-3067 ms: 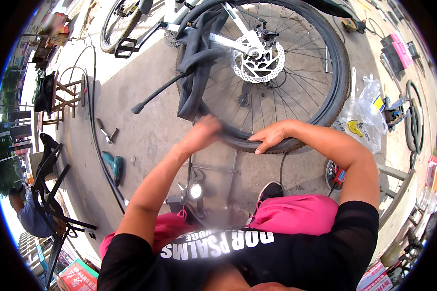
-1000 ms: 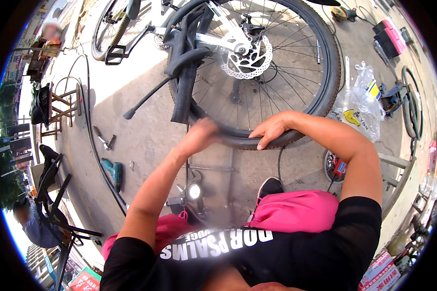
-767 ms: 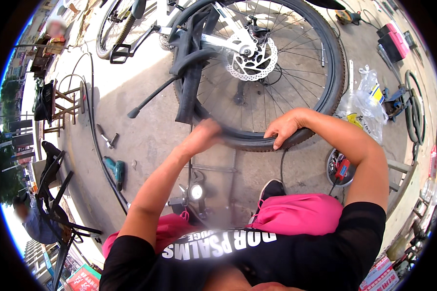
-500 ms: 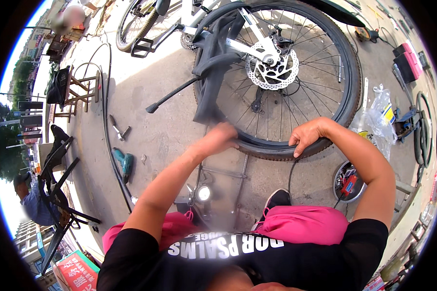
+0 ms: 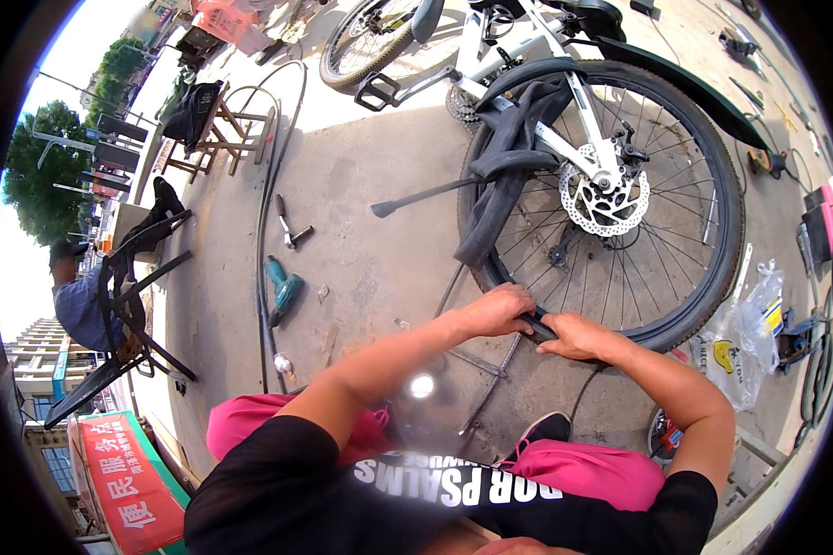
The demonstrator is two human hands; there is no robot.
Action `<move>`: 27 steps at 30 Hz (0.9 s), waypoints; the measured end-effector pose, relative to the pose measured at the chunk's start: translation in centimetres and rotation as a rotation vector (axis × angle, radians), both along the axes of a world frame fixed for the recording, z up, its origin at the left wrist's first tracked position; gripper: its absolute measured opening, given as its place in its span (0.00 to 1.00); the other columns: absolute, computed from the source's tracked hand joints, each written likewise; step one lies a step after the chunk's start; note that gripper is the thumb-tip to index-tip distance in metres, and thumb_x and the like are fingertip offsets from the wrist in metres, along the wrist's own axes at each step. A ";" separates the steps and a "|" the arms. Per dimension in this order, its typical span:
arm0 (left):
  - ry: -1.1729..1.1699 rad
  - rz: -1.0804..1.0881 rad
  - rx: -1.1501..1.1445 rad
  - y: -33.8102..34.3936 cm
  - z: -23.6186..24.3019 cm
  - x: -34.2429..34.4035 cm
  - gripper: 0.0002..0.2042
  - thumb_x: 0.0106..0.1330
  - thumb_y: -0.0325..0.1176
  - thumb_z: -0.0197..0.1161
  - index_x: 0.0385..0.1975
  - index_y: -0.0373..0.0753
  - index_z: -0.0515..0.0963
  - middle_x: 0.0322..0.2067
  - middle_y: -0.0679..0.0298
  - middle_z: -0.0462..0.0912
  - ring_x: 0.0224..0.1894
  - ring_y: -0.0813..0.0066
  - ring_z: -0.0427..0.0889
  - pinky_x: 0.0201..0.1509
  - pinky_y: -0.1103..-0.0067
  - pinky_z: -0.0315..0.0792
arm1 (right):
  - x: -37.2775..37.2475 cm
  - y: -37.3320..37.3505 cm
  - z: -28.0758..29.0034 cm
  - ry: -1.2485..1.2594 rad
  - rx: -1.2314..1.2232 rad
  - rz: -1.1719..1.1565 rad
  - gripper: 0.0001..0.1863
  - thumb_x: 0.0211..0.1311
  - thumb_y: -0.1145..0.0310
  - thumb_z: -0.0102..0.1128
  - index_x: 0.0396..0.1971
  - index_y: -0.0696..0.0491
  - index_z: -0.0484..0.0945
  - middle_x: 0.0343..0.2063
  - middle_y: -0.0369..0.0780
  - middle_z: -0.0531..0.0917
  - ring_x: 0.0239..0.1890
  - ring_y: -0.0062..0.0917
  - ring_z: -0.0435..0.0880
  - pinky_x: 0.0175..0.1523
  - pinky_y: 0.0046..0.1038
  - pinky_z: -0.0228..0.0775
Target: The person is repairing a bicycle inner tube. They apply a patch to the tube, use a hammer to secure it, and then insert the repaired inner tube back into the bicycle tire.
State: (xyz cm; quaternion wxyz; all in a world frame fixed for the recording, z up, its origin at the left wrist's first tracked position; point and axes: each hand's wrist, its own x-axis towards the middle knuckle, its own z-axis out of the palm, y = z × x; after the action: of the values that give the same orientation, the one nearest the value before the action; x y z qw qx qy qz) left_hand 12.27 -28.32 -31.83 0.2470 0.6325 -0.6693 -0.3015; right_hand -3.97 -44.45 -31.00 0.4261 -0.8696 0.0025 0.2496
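A bicycle with a white frame (image 5: 539,39) lies tipped over, its knobby black tyre (image 5: 729,268) around the near wheel. My left hand (image 5: 497,311) is closed over the tyre at the wheel's lower left edge. Close beside it, my right hand (image 5: 576,338) grips the same stretch, fingers wrapped over the rim. Part of the tyre bead under both hands is hidden. A limp grey inner tube (image 5: 504,208) hangs over the frame and the wheel's left side. The silver brake disc (image 5: 605,202) sits at the hub.
On the concrete to the left lie a teal power tool (image 5: 285,290), a hammer-like tool (image 5: 292,228) and a long black hose (image 5: 267,213). Clear plastic bags (image 5: 745,338) are at the right. A person sits on a folding chair (image 5: 120,305) at far left, near a wooden stool (image 5: 227,129).
My right hand has slid left along the tyre, close to my left hand. The left hand, blurred before, now grips the tyre. The whole view has shifted, putting the bicycle further right.
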 end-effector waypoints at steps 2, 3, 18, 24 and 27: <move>-0.039 -0.126 -0.069 -0.1 1.1 -0.2 0.21 0.55 0.51 0.66 0.33 0.37 0.75 0.31 0.59 0.75 0.39 0.58 0.75 0.47 0.67 0.67 | -0.5 -0.9 0.0 0.060 -0.040 0.052 0.21 0.54 0.55 0.65 0.34 0.60 0.76 0.28 0.53 0.81 0.35 0.45 0.81 0.39 0.40 0.70; -0.123 -0.145 -0.096 -0.3 1.5 0.8 0.22 0.56 0.53 0.65 0.33 0.37 0.75 0.31 0.59 0.75 0.40 0.59 0.75 0.48 0.67 0.66 | -0.3 -2.1 0.4 0.143 0.000 0.100 0.20 0.54 0.56 0.65 0.33 0.60 0.77 0.26 0.51 0.81 0.33 0.41 0.81 0.38 0.37 0.70; -0.029 0.084 0.001 1.5 2.2 2.7 0.12 0.48 0.33 0.70 0.28 0.34 0.77 0.31 0.56 0.77 0.40 0.56 0.75 0.46 0.66 0.70 | 6.1 2.0 -1.3 0.160 0.512 -0.010 0.43 0.57 0.46 0.63 0.61 0.64 0.62 0.58 0.51 0.71 0.62 0.36 0.68 0.65 0.31 0.59; 0.050 0.075 -0.036 1.5 1.8 3.0 0.11 0.49 0.31 0.69 0.27 0.34 0.76 0.30 0.56 0.77 0.41 0.56 0.75 0.46 0.66 0.69 | 6.7 1.4 -2.2 0.345 0.662 0.000 0.41 0.60 0.47 0.61 0.62 0.63 0.60 0.61 0.48 0.67 0.64 0.30 0.63 0.67 0.29 0.53; 0.076 0.012 -0.061 1.2 1.3 2.9 0.11 0.49 0.30 0.69 0.27 0.34 0.76 0.30 0.56 0.77 0.41 0.56 0.75 0.46 0.66 0.69 | 5.4 0.1 -2.4 0.377 0.637 0.087 0.37 0.63 0.51 0.58 0.63 0.62 0.60 0.60 0.44 0.68 0.63 0.27 0.63 0.67 0.28 0.54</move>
State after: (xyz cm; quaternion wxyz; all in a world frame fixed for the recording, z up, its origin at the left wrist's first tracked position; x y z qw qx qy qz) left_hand 15.16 -27.11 -30.56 0.2934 0.6169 -0.6644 -0.3032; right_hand 1.39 -44.31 -33.39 0.6565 -0.6314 -0.0338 0.4113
